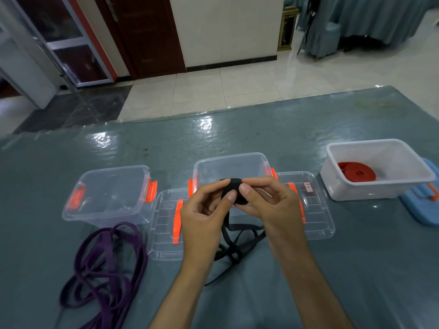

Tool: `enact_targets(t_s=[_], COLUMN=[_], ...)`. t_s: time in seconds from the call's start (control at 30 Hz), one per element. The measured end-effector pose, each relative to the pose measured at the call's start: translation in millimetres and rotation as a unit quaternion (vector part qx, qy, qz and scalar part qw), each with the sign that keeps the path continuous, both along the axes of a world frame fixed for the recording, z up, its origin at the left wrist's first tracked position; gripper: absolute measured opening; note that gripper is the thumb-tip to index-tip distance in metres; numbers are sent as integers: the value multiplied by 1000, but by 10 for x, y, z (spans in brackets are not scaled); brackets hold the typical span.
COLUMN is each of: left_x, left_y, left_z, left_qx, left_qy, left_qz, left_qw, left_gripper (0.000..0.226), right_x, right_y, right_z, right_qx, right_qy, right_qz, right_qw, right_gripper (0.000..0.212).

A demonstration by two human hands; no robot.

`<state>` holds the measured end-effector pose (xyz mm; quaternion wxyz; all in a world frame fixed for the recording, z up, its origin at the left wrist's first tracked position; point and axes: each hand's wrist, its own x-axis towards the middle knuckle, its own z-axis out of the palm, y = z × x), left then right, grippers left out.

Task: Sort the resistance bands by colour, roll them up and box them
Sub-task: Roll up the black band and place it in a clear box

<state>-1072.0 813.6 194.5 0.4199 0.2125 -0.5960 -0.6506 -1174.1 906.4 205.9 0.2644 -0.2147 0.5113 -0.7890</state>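
- The black band (pixel 234 243) is partly rolled up. The roll (pixel 234 189) is held up over the middle of the table (pixel 356 257), in front of the middle clear box (pixel 231 166).
- The flat round side of the roll faces the person. The loose end hangs down and lies in messy loops on the table, toward the near edge.
- The left hand (pixel 204 217) pinches the roll with its thumb and fingers. The right hand (pixel 266 203) pinches the other side of it the same way.
- The purple bands (pixel 107 269) lie in a loose pile near the left near corner, with their long loops running from the near edge toward the far edge.
- Just past them stands the left clear box (pixel 107 193) with orange clips.
- Two clear lids lie flat: the left lid (pixel 164 224) between the two clear boxes, and the right lid (pixel 313 210) beside the middle box.
- The white box (pixel 380 186) stands near the right edge. A rolled red band (pixel 357 173) lies flat inside it.
- A blue lid (pixel 425 210) sits under and beside the white box.
- The table has a shiny grey-blue cover. Past its far edge there is a pale tiled floor (pixel 237 89), a dark brown door (pixel 147 34) and chairs with blue covers (pixel 327 36).
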Motion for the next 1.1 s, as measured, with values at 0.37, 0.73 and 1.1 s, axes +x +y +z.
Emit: enact_targets(t_s=[0.37,0.73,1.1], left_x=[45,92,108], left_y=[-133,-85,-128], left_z=[-66,-145,-155], left_qx=[89,-9,-57], left_qy=[42,-58,-121], left_qz=[26,-10,-39], left_qw=[995,998,990], left_gripper=[36,35,41], right_x=[-57,26,-70], right_y=[72,-24,41], right_z=[-126,-79,-108], right_qx=[48,31,72], right_qy=[61,69,185], right_qz=[56,-47,-43], right_qw=[995,996,979], right_gripper=[28,12,11])
